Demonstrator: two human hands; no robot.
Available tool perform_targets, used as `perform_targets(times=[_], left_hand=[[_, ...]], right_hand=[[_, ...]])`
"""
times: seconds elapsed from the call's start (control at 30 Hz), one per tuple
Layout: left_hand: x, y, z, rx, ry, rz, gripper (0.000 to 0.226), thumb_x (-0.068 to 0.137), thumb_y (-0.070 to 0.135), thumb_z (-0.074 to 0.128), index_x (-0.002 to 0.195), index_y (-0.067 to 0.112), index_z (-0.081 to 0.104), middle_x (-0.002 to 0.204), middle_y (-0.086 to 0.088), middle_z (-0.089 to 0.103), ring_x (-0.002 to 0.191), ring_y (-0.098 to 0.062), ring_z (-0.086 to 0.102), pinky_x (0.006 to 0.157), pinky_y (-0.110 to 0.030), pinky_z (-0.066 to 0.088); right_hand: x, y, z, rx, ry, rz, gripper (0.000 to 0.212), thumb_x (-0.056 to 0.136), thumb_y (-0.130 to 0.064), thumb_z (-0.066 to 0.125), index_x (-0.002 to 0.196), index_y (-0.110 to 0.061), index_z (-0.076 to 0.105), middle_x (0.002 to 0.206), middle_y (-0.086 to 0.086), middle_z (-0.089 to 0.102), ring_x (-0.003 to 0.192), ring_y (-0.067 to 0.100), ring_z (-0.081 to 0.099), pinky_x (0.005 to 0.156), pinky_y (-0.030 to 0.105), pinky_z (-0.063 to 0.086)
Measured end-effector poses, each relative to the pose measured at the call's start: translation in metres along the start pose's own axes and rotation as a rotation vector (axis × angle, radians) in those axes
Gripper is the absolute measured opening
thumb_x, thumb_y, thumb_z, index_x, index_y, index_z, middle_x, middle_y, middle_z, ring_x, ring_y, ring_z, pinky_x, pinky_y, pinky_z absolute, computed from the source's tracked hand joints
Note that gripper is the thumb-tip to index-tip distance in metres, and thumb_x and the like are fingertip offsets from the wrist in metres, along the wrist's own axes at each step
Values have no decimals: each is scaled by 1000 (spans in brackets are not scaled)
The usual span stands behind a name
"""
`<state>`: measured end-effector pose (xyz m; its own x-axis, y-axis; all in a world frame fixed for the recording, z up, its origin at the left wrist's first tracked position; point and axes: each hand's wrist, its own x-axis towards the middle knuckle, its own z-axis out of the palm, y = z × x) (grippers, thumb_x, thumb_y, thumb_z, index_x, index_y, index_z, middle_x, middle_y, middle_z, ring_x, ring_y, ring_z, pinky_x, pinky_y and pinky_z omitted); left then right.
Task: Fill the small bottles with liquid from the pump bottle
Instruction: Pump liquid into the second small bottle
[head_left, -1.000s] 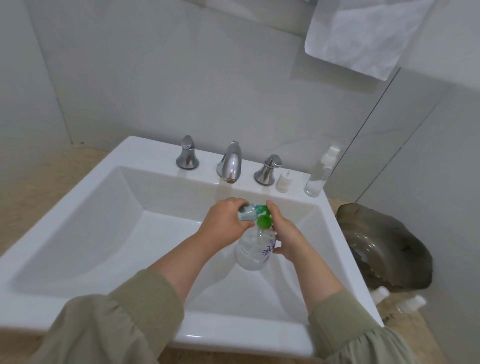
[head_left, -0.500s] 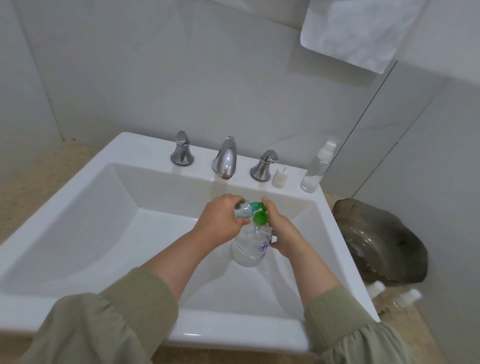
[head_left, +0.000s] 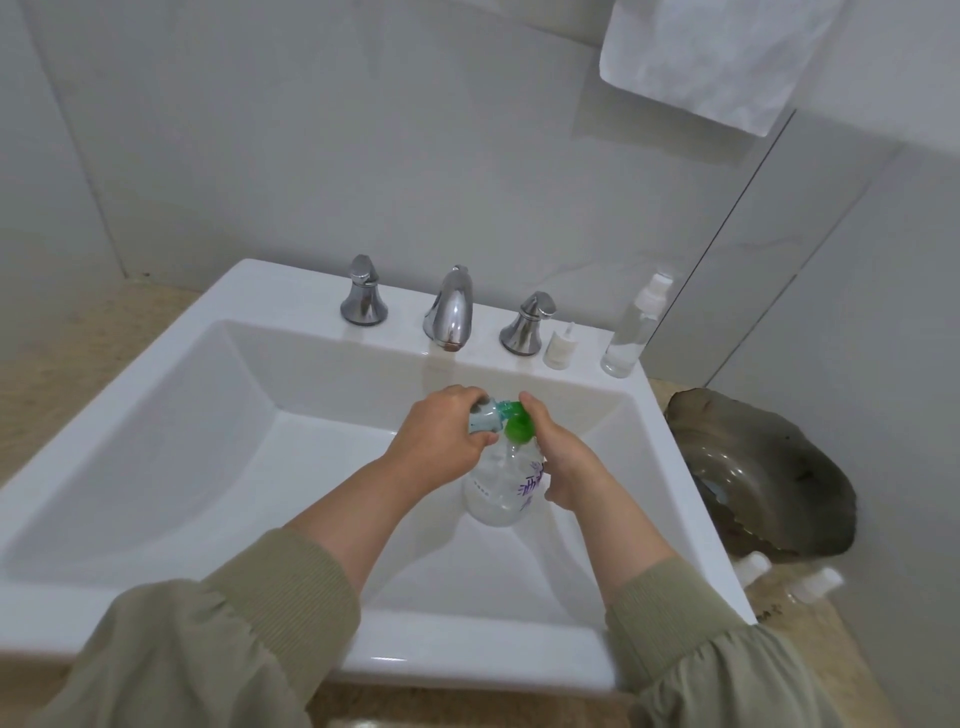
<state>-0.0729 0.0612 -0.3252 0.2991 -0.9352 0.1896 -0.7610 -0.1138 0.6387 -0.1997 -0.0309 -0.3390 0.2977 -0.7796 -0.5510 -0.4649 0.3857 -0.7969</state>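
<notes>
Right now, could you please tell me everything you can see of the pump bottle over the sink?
The pump bottle is clear plastic with a rounded body, purple print on its side and a green pump head. It stands roughly upright within the white sink; whether its base rests there I cannot tell. The right hand grips its right side, one finger up by the pump head. The left hand holds a small bottle against the spout. Its liquid level is unclear.
</notes>
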Motion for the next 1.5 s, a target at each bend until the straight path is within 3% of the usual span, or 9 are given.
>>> perform_targets(times=[0.17, 0.27, 0.37, 0.57, 0.93, 1.07, 1.23, 1.4, 1.5], left_hand=[[2, 0, -1, 0, 23, 8, 40, 83, 27, 68, 120, 16, 58, 113, 1, 61, 101, -17, 56, 81, -19, 34], [3, 1, -1, -12, 37, 8, 41, 82, 26, 69, 121, 16, 58, 113, 1, 62, 101, -17, 56, 85, -22, 37], [3, 2, -2, -18, 40, 6, 41, 82, 26, 69, 121, 16, 58, 113, 1, 62, 102, -17, 56, 86, -22, 38], [1, -2, -1, -7, 12, 2, 42, 82, 26, 69, 121, 16, 58, 115, 1, 62, 102, -17, 56, 83, -19, 34], [3, 2, -2, -47, 54, 2, 41, 82, 25, 69, 120, 16, 59, 111, 1, 62, 99, -16, 56, 83, -21, 38], [2, 0, -2, -45, 53, -3, 40, 82, 25, 69, 119, 16, 59, 112, 1, 63, 101, -17, 57, 85, -22, 38], [1, -2, 0, -36, 31, 7, 42, 82, 26, 69, 121, 16, 58, 114, 1, 62, 101, -17, 57, 84, -19, 36], [2, -1, 0, -64, 40, 11, 40, 81, 25, 70, 119, 17, 59, 110, 1, 62, 98, -17, 56, 83, -20, 38], [2, -1, 0, -86, 52, 13, 39, 81, 25, 70, 118, 17, 60, 108, 2, 62, 94, -15, 55, 80, -20, 37]], right_hand=[[2, -2, 4, 13, 57, -71, 52, 82, -65, 48, 102, -19, 62, 111, 1, 61, 95, 17, 53, 84, 29, 36], [2, -3, 5, 54, 23, -68, 59, 77, -69, 49, 105, -20, 65, 109, 0, 66, 96, 16, 58, 91, 31, 42], [0, -4, 2, 53, 13, -60, 51, 81, -66, 48, 99, -21, 64, 101, -2, 65, 87, 13, 57, 89, 30, 39], [-4, -2, 0, 11, 0, 36, 67, 74, -73, 51, 118, -23, 55, 121, -2, 49, 117, 22, 43, 97, 36, 27], [0, -7, 0, 63, 31, -21, 62, 76, -67, 56, 112, -17, 62, 101, -1, 61, 111, 22, 54, 91, 32, 37], [-3, -6, -1, 71, 29, -10, 51, 82, -64, 52, 105, -19, 57, 87, -6, 56, 88, 17, 52, 86, 32, 30], [-6, -4, 0, 52, 12, 16, 61, 79, -67, 52, 115, -18, 57, 109, 0, 53, 104, 20, 46, 87, 33, 26], [-4, -7, -2, 47, 48, -43, 55, 82, -62, 53, 112, -17, 59, 115, 1, 55, 106, 19, 45, 90, 30, 27], [-7, -9, -4, 62, 25, -38, 58, 84, -61, 52, 118, -15, 57, 104, 0, 55, 104, 20, 45, 89, 31, 26]])
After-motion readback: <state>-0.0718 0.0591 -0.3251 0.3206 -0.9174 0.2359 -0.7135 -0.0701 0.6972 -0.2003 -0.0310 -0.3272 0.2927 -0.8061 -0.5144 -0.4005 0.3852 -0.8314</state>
